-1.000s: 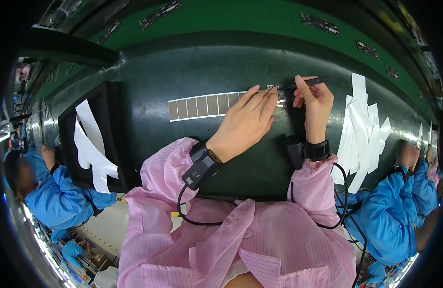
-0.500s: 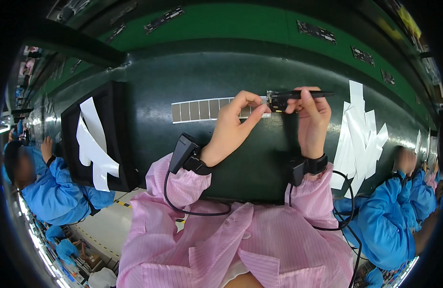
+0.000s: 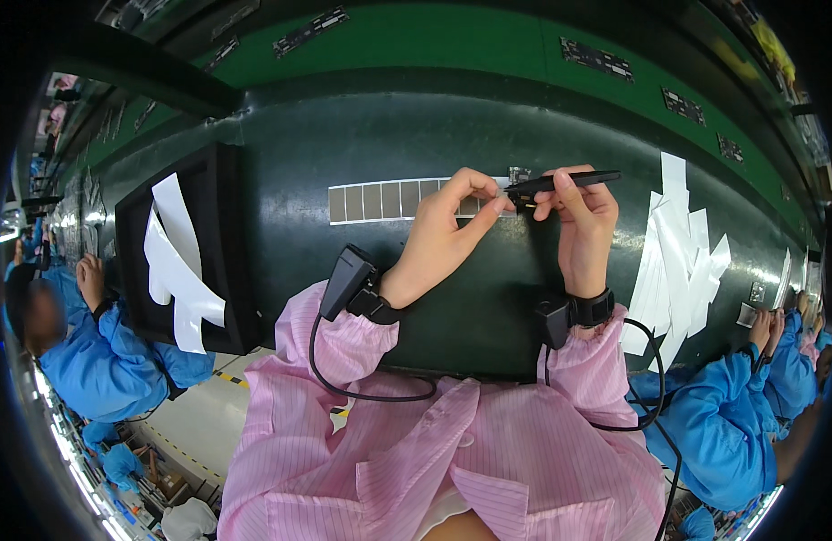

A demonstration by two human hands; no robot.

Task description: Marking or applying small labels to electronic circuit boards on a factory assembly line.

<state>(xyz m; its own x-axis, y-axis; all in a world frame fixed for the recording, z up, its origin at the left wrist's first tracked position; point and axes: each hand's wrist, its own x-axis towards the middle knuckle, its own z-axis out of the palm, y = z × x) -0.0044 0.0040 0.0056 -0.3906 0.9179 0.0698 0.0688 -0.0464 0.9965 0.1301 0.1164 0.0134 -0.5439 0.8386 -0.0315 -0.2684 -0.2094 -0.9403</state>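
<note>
- Gripping a black tool [image 3: 592, 177], the right hand [image 3: 585, 216] is right of centre
- Left hand [image 3: 452, 225], thumb and finger nearly together, is over the grey label strip [image 3: 390, 200], upper centre; whether it holds anything cannot be told

The counter [image 3: 289, 135] has a dark green surface, and on it there are some pale reflections of light. Behind its far edge runs a band [image 3: 479, 45] of brighter green, which appears curved. At the upper left a dark beam [image 3: 145, 77] reaches to this counter. Below, the floor [image 3: 188, 419] is pale, with a yellow and black striped tape [image 3: 233, 380]. Bright white lights [image 3: 84, 476] follow the lower left rim, where details are too small to tell.
</note>
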